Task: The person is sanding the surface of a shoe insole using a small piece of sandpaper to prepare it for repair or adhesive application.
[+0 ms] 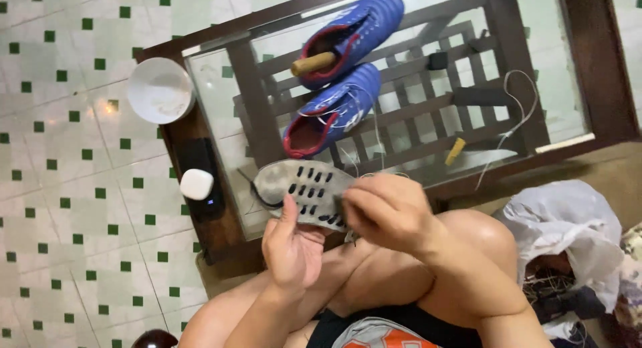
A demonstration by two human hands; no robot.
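My left hand (pixel 292 249) holds a grey shoe insole (pixel 301 186) with rows of dark oval holes, thumb against its near edge. My right hand (pixel 386 210) pinches the insole's right end, fingers curled closed over it. Both hands hover above my bare knees, just in front of the glass-topped table (pixel 568 130). Two blue shoes with red lining lie on the glass beyond: one (pixel 331 112) with white thread trailing from it, the other (pixel 358 28) with a wooden handle (pixel 312 63) stuck inside.
A white bowl (pixel 160 90), a black phone (pixel 198 159) and a small white case (pixel 196 184) sit on the table's left wooden rim. A yellow tool (pixel 455 150) and loose white thread (pixel 515 114) lie on the glass. A white plastic bag (pixel 568 231) sits at my right.
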